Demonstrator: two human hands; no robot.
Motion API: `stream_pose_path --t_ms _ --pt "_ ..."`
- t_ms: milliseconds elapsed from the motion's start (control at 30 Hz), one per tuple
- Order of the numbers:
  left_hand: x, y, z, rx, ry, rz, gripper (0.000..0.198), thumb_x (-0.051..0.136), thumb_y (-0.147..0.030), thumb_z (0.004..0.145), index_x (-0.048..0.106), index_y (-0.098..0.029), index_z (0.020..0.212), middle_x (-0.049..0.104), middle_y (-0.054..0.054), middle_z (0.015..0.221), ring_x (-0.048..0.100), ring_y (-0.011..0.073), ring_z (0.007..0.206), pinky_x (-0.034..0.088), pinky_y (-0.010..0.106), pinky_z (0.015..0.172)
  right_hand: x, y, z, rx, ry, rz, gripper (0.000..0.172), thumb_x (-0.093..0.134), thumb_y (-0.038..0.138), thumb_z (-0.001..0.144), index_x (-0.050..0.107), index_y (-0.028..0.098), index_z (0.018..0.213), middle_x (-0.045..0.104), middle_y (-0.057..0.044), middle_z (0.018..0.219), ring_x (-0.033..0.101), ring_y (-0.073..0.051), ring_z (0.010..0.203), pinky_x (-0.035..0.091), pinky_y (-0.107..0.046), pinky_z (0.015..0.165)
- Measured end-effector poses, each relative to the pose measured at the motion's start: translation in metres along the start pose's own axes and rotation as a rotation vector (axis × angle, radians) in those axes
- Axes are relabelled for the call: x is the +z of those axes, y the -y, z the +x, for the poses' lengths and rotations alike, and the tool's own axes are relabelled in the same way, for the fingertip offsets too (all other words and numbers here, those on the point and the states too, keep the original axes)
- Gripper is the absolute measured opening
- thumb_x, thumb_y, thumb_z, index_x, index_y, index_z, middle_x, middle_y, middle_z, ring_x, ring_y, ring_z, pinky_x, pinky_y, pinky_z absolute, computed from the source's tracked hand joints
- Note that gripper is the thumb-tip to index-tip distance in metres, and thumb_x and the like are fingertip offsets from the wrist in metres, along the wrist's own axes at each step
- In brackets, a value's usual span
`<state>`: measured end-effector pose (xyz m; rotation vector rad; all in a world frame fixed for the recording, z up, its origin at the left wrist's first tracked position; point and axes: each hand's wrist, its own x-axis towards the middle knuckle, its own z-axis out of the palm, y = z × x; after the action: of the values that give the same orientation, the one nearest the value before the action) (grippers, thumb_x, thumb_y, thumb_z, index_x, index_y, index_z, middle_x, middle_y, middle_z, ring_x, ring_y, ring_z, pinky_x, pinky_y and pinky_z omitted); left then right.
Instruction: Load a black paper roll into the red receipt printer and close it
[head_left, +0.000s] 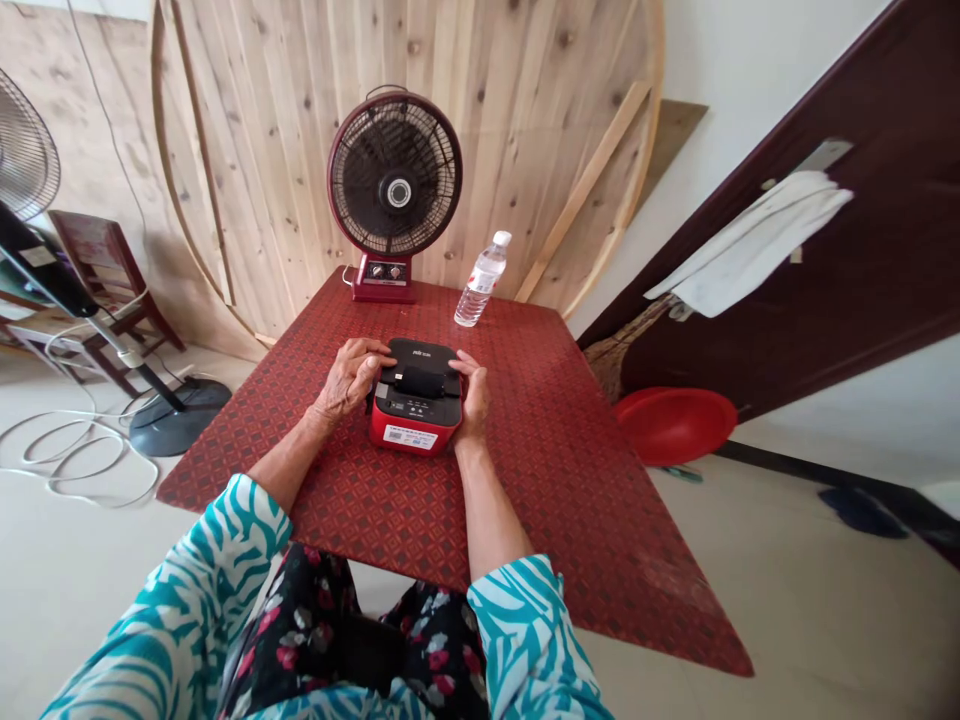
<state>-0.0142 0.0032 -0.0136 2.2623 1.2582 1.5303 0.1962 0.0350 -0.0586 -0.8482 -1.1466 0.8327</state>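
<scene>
On the table before me stands a small box-shaped device (415, 438), red below with a black top. Its front carries a white label with a square printed code, and a dark raised piece (418, 382) crosses its top. My left hand (352, 378) grips the device at its left side, fingertips on the upper edge. Around the right side curves my right hand (472, 395), its fingers at the top right edge. The device's underside is hidden. Beyond it are a clear plastic bottle (482, 280) with a white cap and a dark red table fan (394, 190).
The red patterned table (600, 520) has corners near front and left. A standing fan (180, 415) with loose white cable is on the floor at left, near a wooden chair (112, 260). At right are a red basin (675, 425) and a white cloth (757, 240) on a door.
</scene>
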Motion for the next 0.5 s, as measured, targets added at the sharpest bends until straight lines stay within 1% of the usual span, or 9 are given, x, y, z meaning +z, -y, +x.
stream_pose_path --t_ms 67,167,300,500 --pt "0.0004 -0.0007 0.0000 0.017 -0.010 0.012 0.063 0.023 -0.054 0.102 0.077 -0.021 0.098 0.069 0.010 0.108 0.057 0.0228 0.110 0.041 0.043 0.102 -0.0003 0.0021 -0.0036 -0.002 -0.001 -0.038 0.055 0.033 0.064 0.092 0.069 0.023 0.089 0.058 -0.006 0.138 0.054 -0.022 0.128 0.039 -0.045 0.111" --pt "0.0021 -0.0007 0.0004 0.034 -0.022 0.024 0.062 0.024 -0.053 0.102 0.077 -0.021 0.096 0.069 0.009 0.105 0.057 0.0223 0.108 0.042 0.043 0.100 0.0001 0.0047 -0.0075 -0.001 -0.011 -0.081 0.056 0.032 0.065 0.092 0.067 0.023 0.087 0.059 -0.006 0.136 0.055 -0.022 0.127 0.038 -0.043 0.111" --pt "0.0031 0.0007 -0.0001 0.039 -0.008 0.044 0.061 0.025 -0.053 0.102 0.077 -0.021 0.095 0.070 0.009 0.104 0.059 0.0216 0.105 0.043 0.043 0.099 0.0009 0.0037 -0.0083 0.011 -0.018 -0.079 0.057 0.030 0.066 0.092 0.066 0.023 0.083 0.058 -0.006 0.137 0.055 -0.022 0.126 0.036 -0.043 0.110" --pt "0.0010 -0.0014 -0.0046 0.012 0.027 0.071 0.054 0.028 -0.048 0.103 0.076 -0.022 0.102 0.069 0.009 0.112 0.058 0.0219 0.110 0.042 0.044 0.101 -0.0009 -0.0017 -0.0074 0.017 -0.009 -0.081 0.054 0.033 0.064 0.092 0.066 0.022 0.084 0.058 -0.006 0.136 0.053 -0.022 0.127 0.035 -0.044 0.112"
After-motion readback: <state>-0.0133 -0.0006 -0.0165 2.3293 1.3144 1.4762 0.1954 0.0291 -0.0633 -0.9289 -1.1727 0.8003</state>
